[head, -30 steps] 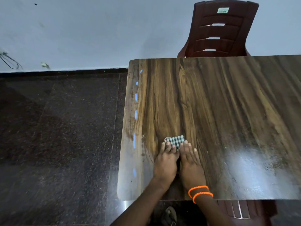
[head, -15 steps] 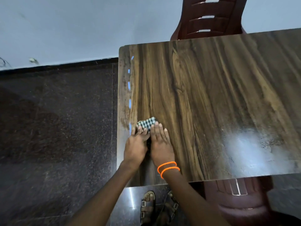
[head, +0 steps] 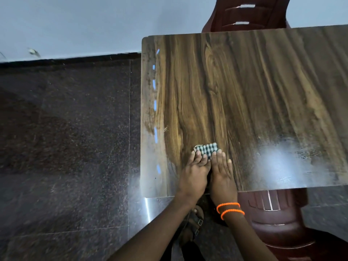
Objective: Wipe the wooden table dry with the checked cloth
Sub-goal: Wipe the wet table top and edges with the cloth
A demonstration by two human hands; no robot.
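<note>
A: Where is the checked cloth (head: 207, 149)?

B: Folded small on the wooden tabletop (head: 254, 87), near its left and near edges. The left hand (head: 195, 172) and right hand (head: 222, 174) lie side by side on it, fingers straight, pressing it flat. Neither grip is curled round the cloth; it is pinned under flat palms only, with its far end showing beyond the fingertips.

A: What could go wrong from here?

B: With nothing pinching it, I judge a hard push could let the cloth bunch up or slide out from under the fingers. The left edge is near too, so a sweep that way might carry the cloth and water off onto the dark floor (head: 66, 147). The pad is also small, so narrow passes may leave streaks.

A: And room to move?

B: Plenty ahead and to the right. A pale, hazy patch (head: 282, 162) sits right of the hands, possibly wet sheen or glare; I cannot tell. A maroon plastic chair (head: 250, 14) stands behind the far edge, another chair (head: 273, 213) is tucked beneath the near edge, both off the surface.
</note>
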